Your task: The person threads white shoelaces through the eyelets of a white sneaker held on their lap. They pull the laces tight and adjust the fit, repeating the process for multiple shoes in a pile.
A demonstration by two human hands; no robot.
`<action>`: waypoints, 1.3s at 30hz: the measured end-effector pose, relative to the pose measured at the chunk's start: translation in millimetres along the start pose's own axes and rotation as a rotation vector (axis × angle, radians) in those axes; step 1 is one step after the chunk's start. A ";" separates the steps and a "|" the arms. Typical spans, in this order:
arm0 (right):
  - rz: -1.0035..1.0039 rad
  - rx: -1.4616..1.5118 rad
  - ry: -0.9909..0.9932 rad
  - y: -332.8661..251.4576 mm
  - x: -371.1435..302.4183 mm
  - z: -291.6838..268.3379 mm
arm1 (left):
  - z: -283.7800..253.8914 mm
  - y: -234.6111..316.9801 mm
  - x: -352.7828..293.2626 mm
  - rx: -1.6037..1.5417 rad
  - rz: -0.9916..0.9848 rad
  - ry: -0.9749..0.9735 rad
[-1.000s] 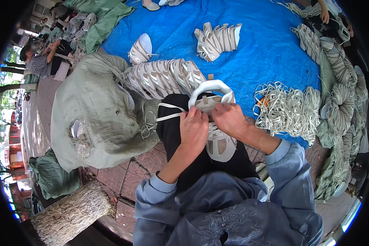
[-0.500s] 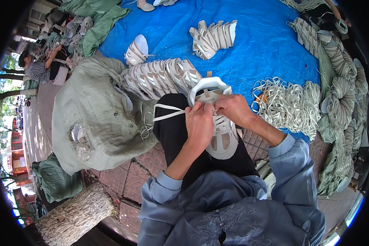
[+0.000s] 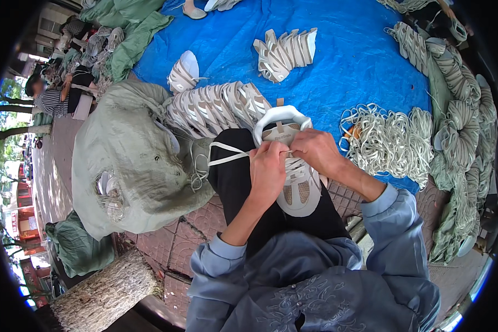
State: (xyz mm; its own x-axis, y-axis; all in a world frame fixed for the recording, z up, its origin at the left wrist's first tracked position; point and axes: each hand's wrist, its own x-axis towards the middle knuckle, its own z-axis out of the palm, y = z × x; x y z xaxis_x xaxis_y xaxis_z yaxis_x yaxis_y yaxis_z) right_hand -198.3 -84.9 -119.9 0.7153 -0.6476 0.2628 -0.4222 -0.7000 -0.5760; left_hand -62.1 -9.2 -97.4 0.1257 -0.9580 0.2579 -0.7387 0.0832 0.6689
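Note:
A beige and white sneaker (image 3: 299, 195) rests on my lap, its toe toward me and its collar pointing away. My left hand (image 3: 267, 170) is closed in a pinch on a white shoelace (image 3: 229, 154), which loops out to the left over my dark trouser leg. On the other side of the tongue, my right hand (image 3: 319, 151) is closed too, its fingertips pinching lace close to the left hand's. The upper eyelets lie partly hidden under my fingers. Lower down, the lace crosses the shoe's front in rows.
Beyond my knees, a row of nested shoe uppers (image 3: 218, 109) lies beside a grey-green sack (image 3: 133, 160). A blue tarp (image 3: 348, 61) holds another shoe stack (image 3: 285, 54) and a heap of white laces (image 3: 390, 144). More bundled shoes (image 3: 459, 122) line the right. Another person (image 3: 52, 97) sits far left.
Both hands have shifted slightly, with the right-hand fingers moving a little away from the tongue, showing more of it. The sneaker stays on my lap.

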 end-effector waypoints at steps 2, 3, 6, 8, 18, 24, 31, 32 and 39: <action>0.094 0.069 -0.049 4.4 1.1 -2.3 | 1.8 0.1 0.2 0.016 0.027 -0.018; 0.043 0.099 -0.053 6.9 2.3 -2.2 | 2.8 -0.3 0.4 0.020 0.048 -0.041; -0.057 0.207 0.005 12.8 6.3 4.5 | -2.4 -5.0 -5.2 0.014 0.149 0.070; -0.143 0.329 0.065 14.7 8.1 10.5 | -4.6 -9.0 -8.5 0.135 0.205 0.090; -0.122 -0.058 0.144 1.9 3.4 2.5 | 1.7 -7.5 -5.4 0.143 0.080 0.013; 0.011 0.026 0.047 3.2 5.7 12.1 | -2.3 -7.5 -0.8 0.016 0.091 -0.009; -0.022 -0.077 0.092 -3.6 2.5 6.2 | -3.5 -8.4 -1.1 0.141 0.137 -0.018; 0.027 -0.112 0.056 -6.5 1.3 6.3 | -2.6 -7.5 -1.8 0.159 0.140 -0.005; 0.070 0.128 0.033 1.8 7.5 10.5 | -0.6 -4.1 -3.5 0.131 0.079 0.018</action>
State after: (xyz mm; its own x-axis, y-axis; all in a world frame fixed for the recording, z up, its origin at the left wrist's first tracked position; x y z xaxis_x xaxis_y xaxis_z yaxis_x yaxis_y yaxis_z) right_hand -187.8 -87.8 -127.2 0.6670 -0.7043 0.2430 -0.3938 -0.6101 -0.6875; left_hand -59.1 -6.1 -100.6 0.0746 -0.9445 0.3198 -0.8268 0.1207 0.5493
